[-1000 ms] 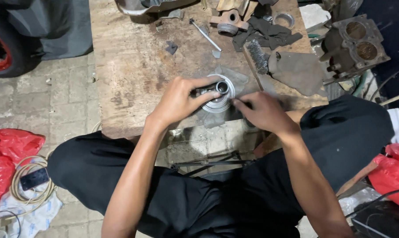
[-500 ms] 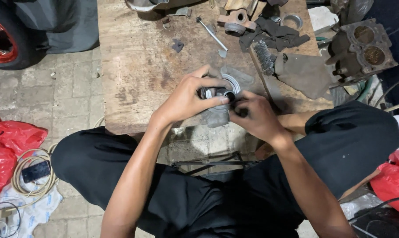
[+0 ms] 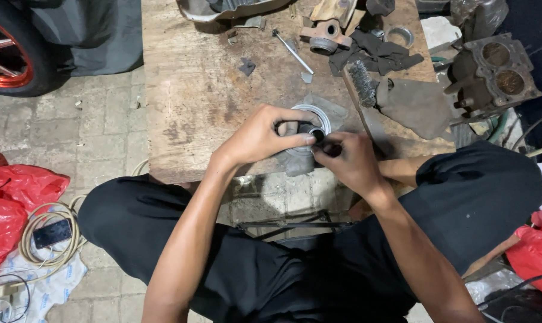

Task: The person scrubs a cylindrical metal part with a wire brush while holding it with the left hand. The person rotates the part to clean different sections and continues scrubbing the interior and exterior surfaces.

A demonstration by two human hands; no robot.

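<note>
Left hand (image 3: pixel 260 136) grips small round metal part (image 3: pixel 311 133), fingers curled around it, above near edge of wooden tabletop (image 3: pixel 193 101). Right hand (image 3: pixel 350 162) pinches same part from opposite side, fingertips touching it. Silver ring-shaped part (image 3: pixel 316 113) lies on tabletop just behind hands. Wire brush (image 3: pixel 362 82) lies further right.

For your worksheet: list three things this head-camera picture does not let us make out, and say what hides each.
1. Small dark metal part: mostly covered by the left hand and right hand.
2. Red wheel: cut off by the left edge.
3. Round silver piece: lower half hidden behind the fingers.
</note>
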